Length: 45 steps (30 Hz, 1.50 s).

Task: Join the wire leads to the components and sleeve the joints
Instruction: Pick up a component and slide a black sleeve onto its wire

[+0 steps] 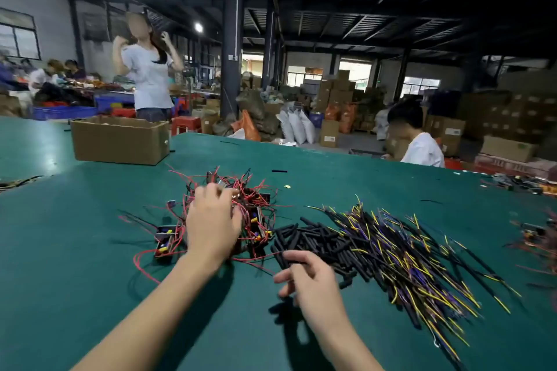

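A tangle of small black components with red and black leads (256, 214) lies mid-table. My left hand (214, 223) rests palm-down on that heap, fingers curled into the wires; what it grips is hidden. To the right lies a pile of short black sleeves (319, 242), and beyond it a spread of black-sheathed wires with yellow and purple ends (422, 259). My right hand (310, 280) hovers at the near edge of the sleeve pile, thumb and forefinger pinched on one black sleeve (297, 262).
The green table (90, 250) carries an open cardboard box (120, 143) at the back left and more components at the right edge (533, 232). A seated person (419, 141) works at the far side; another person (149, 69) stands behind the box.
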{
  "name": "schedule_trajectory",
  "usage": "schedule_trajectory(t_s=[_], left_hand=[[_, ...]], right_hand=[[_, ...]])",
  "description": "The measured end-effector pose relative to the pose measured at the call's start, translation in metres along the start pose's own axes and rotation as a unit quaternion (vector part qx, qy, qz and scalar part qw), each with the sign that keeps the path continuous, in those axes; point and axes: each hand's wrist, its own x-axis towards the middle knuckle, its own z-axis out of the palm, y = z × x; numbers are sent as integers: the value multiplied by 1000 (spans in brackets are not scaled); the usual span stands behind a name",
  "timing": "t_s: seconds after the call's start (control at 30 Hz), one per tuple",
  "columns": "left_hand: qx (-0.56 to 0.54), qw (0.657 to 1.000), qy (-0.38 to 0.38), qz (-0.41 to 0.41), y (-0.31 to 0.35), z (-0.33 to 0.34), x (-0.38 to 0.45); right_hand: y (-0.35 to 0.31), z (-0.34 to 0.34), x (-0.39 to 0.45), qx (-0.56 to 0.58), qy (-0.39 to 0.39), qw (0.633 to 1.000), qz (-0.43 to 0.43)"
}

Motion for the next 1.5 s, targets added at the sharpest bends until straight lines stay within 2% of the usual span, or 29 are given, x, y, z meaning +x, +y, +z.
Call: schedule_trajectory(t_s=[0.03,0.1,0.13,0.17,0.3,0.37,0.47,0.57,0.63,0.7,0.73,0.83,0.87,0.97,1.03,1.1,1.17,1.27,1.37,1.5], left_hand=[[47,995,-26,86,1,-1,6],[143,954,-86,251,3,5,12],[179,930,-118,298,3,5,16],[212,917,-144,304,3,5,18],[282,898,-166,295,-6,-1,19],[261,903,-154,306,-9,-11,16],[171,921,-94,336,-17,-24,2],[35,965,-31,256,-31,-27,-15],[-26,991,40,124,-35,-25,-18],[-49,998,36,21,-37,-23,-13],[-34,999,-6,20,-38,-21,-10],[110,977,-143,114,-40,-17,1],[138,970,-156,124,-41,-17,5],[181,966,-117,141,-42,-28,18],[174,967,-106,153,-41,-37,27],[116,980,-83,136,-37,-50,35],[1,995,-25,99,-28,-65,44],[-184,982,23,24,-7,-85,54],[-311,950,-21,-29,16,-95,51],[-391,909,-125,-75,42,-98,40]], right_hand=[[3,5,5,5,-2,1000,-8],[6,9,10,11,0,1000,-13],[6,11,11,13,2,1000,-15],[10,10,11,13,2,1000,-19],[21,0,9,11,24,1000,-11],[22,0,10,7,28,1000,-5],[18,5,9,-6,18,1000,-8],[9,10,6,-19,6,1000,-7],[4,15,2,-14,1,1000,-3],[1,18,-4,-15,-8,1000,-3],[0,19,-7,-18,-13,1000,-5],[0,18,-10,-15,-13,1000,-7],[0,16,-10,-14,-10,1000,-3],[0,11,-9,-14,-7,1000,9],[1,7,-8,-15,-12,1000,15],[2,5,-8,-14,-18,1000,20],[3,4,-7,-16,-21,999,21],[3,4,-6,-11,-20,1000,9],[0,4,-6,14,-9,1000,-16],[-4,1,-5,33,12,997,-70]])
